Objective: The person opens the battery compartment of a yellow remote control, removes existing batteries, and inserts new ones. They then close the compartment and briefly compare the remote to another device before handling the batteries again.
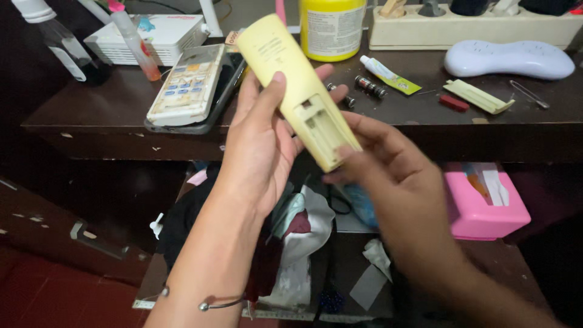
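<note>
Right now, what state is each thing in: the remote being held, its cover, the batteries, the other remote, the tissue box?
Yellow remote: back up, battery bay open and empty, held by left hand and right hand.
Battery cover: off, lying on the desk.
Batteries: out, loose on the desk.
White remote: face up, resting on a dark device.
Glue tube: capped, lying flat.
Pink tissue box: tissue sticking out.

Dark wooden table [91, 118] with remote [187, 85], batteries [370, 87], tube [388, 75], battery cover [478, 96], yellow jar [331, 29].

Two remotes [297, 91] [185, 85], two batteries [370, 87] [341, 96], one pink box [486, 203].
</note>
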